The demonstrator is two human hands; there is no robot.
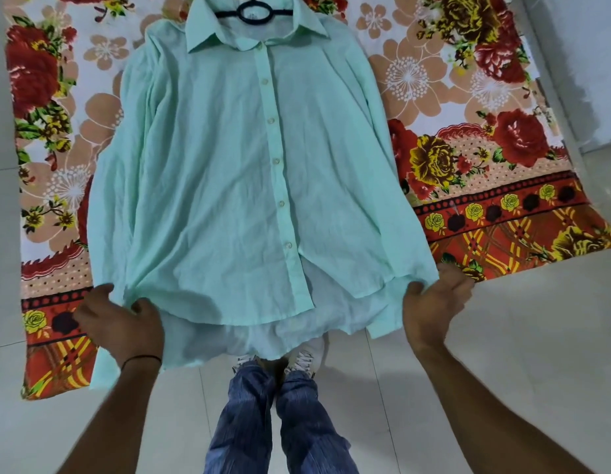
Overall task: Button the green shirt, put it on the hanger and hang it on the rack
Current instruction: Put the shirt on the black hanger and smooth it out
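Left grip (121,323) and right grip (434,302) each clench a bunched hem corner of the green shirt (211,165), front-up on the floral sheet (468,97), placket seemingly buttoned, dark hanger (250,19) at the collar: probably smoothing; next, lift by the hanger toward the unseen rack.

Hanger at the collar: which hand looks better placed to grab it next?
Left, narrowly. The left hand and right hand both grip the bottom corners of the green shirt, far from the black hanger. Its ring sits slightly toward the left hand's side; either must let go first.
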